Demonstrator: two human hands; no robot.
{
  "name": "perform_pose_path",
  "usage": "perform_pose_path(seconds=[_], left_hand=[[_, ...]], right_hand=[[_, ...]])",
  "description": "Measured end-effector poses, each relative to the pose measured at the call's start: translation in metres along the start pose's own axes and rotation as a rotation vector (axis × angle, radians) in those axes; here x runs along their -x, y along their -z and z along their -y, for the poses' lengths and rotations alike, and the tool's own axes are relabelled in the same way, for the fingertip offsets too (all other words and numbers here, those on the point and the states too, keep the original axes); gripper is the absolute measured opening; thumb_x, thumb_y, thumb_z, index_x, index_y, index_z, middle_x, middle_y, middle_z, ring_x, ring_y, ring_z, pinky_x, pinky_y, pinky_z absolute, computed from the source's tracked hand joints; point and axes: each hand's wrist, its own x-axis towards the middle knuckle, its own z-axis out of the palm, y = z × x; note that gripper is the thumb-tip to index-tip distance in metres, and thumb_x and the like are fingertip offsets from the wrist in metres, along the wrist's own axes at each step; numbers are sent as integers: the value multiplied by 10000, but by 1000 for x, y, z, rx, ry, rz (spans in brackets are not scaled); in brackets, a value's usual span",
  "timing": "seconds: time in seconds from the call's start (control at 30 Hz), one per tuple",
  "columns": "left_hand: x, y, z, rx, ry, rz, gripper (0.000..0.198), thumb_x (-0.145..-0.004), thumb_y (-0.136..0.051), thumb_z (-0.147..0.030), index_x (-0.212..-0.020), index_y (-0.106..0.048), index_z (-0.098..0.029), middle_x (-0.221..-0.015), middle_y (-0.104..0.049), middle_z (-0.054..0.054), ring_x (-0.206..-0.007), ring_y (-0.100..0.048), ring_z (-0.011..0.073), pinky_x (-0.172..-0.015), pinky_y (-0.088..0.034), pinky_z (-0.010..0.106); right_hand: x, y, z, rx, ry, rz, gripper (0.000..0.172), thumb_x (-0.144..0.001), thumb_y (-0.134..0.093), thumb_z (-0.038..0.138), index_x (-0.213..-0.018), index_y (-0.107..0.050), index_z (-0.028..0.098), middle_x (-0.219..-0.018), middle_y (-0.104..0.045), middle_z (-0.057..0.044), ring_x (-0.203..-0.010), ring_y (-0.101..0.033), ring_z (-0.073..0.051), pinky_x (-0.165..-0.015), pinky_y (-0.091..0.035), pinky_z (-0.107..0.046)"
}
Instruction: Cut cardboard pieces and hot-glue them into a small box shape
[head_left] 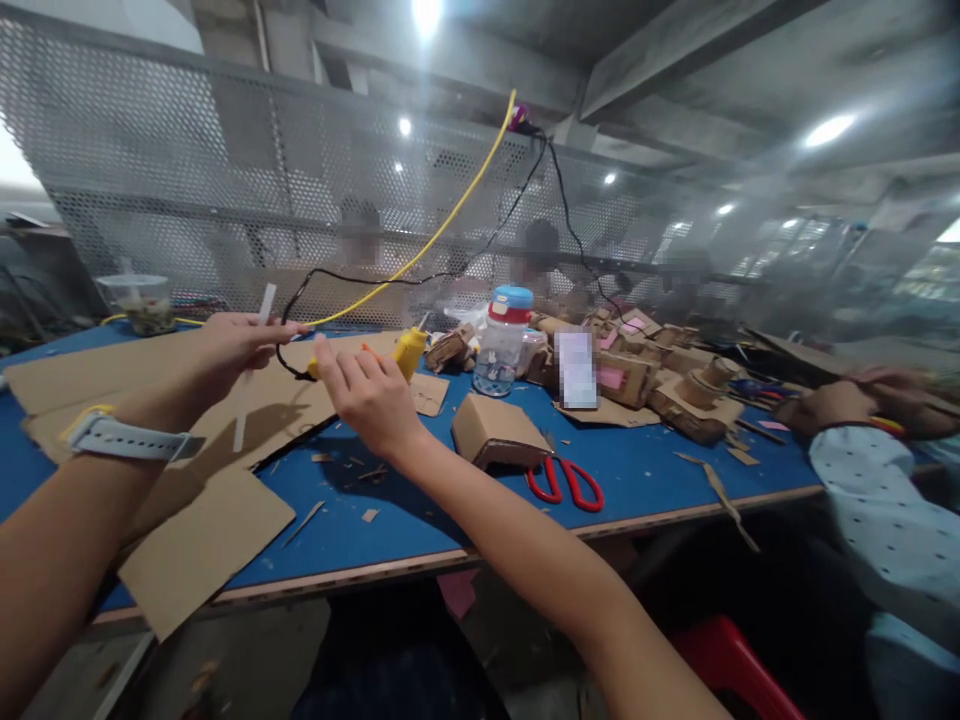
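Between the fingers of my left hand (240,342) is a slim white glue stick (241,415), held nearly upright. My right hand (373,398) is wrapped round a yellow hot glue gun (409,350) whose nozzle points away to the right. A black cord (283,335) loops from the gun's rear, close to my left fingertips. Below my hands lies a large cardboard sheet (97,365), with a smaller cardboard piece (210,545) over the table's front edge. A bent cardboard form (499,430) stands right of my right hand, beside red-handled scissors (577,485).
A water bottle (501,345) and a phone (577,370) stand behind the bent form. Several cardboard models (694,400) crowd the right side. A plastic cup (142,305) is at far left. A co-worker's sleeve (862,480) reaches in from the right. A yellow cable (450,215) hangs overhead.
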Motion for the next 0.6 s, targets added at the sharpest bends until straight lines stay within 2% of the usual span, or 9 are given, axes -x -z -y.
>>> perform_pose_path(seconds=[0.13,0.23,0.37,0.5,0.53,0.6], left_hand=[[-3,9,5,-114,76,-62,344,-555,-776,-399,-691,-593,-143,-501,-370,-68,-528,-306,97,-521,-223,246],[1,15,1,-241,83,-107,300,-602,-756,-382,-701,-604,-143,-468,-385,-66,-525,-338,114,-520,-232,245],[8,24,-9,-444,46,-253,183,-714,-616,-325,-719,-617,-141,-461,-368,-51,-562,-367,145,-550,-228,258],[8,27,-8,-603,-60,-265,159,-731,-597,-308,-762,-615,-153,-547,-458,-22,-649,-466,190,-599,-280,262],[8,24,-7,-635,-98,-252,188,-723,-620,-313,-805,-628,-145,-598,-486,-6,-708,-490,213,-629,-306,268],[9,16,-2,-674,-187,-230,372,-717,-662,-343,-999,-638,-102,-764,-546,49,-889,-502,275,-733,-362,296]], right_hand=[[-1,4,-3,25,-97,0,439,-1015,-169,93,-1227,-554,100,-1172,-623,-171,-1072,-544,-237,-813,-418,-362],[-1,6,-6,33,-194,-29,378,-1021,-224,116,-1191,-561,116,-1157,-617,-169,-1034,-558,-231,-784,-404,-346],[0,8,-15,17,-313,-84,361,-1016,-254,114,-1180,-576,106,-1106,-637,-160,-988,-566,-232,-798,-408,-354],[0,6,-19,10,-281,-82,373,-1017,-250,114,-1220,-561,83,-1117,-630,-167,-1014,-547,-247,-835,-397,-376],[0,6,-18,11,-261,-75,382,-1016,-240,109,-1228,-557,79,-1124,-626,-169,-1023,-542,-249,-843,-390,-377],[-1,4,-15,18,-228,-69,393,-1012,-232,98,-1221,-564,76,-1125,-622,-172,-1032,-535,-253,-847,-376,-378]])
